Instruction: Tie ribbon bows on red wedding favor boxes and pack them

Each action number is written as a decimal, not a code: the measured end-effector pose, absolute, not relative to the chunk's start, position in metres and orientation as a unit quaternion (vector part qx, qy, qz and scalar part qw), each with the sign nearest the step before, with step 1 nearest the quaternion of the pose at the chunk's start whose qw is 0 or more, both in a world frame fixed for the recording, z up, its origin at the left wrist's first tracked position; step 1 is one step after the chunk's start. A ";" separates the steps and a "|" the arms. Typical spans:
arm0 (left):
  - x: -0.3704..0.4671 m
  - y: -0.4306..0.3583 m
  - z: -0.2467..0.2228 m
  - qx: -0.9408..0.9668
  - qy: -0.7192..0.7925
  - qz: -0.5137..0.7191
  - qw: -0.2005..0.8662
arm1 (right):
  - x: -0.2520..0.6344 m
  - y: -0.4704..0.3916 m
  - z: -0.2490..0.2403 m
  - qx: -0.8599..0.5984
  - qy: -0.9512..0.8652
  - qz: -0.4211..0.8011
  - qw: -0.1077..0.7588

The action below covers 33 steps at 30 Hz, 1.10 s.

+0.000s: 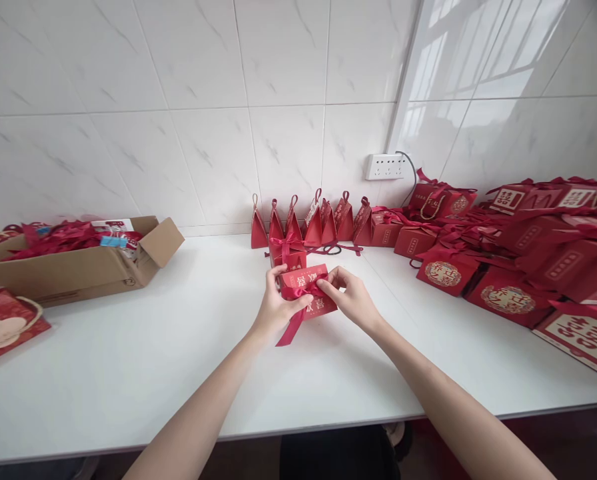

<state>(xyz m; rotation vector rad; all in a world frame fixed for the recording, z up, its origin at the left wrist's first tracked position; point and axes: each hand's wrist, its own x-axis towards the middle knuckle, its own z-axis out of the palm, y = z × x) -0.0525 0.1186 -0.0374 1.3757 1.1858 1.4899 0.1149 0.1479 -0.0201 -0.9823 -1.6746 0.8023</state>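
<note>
A small red gift box with pale characters is held between my two hands above the white table. A dark red ribbon is tied round it in a bow, one tail hanging down in front. My left hand grips the box's left side, its thumb on the ribbon. On the right, my right hand pinches the bow with thumb and fingers. Just behind the held box stands another red box with a ribbon bow on top.
Several red triangular boxes stand along the wall. Many red gift boxes are piled at the right. At the left are a cardboard box of red ribbons and a red bag. A power strip is on the wall.
</note>
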 end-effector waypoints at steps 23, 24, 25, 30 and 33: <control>-0.059 0.127 -0.045 0.554 0.476 0.644 0.229 | 0.114 0.153 -0.026 -0.325 -0.513 0.633 0.480; -0.058 0.127 -0.045 0.551 0.475 0.646 0.232 | 0.114 0.154 -0.026 -0.321 -0.502 0.644 0.480; -0.057 0.127 -0.045 0.547 0.474 0.648 0.236 | 0.114 0.154 -0.027 -0.317 -0.490 0.655 0.480; -0.056 0.128 -0.046 0.537 0.481 0.654 0.229 | 0.113 0.158 -0.032 -0.300 -0.430 0.696 0.491; -0.055 0.129 -0.048 0.533 0.490 0.655 0.217 | 0.110 0.159 -0.035 -0.297 -0.416 0.704 0.493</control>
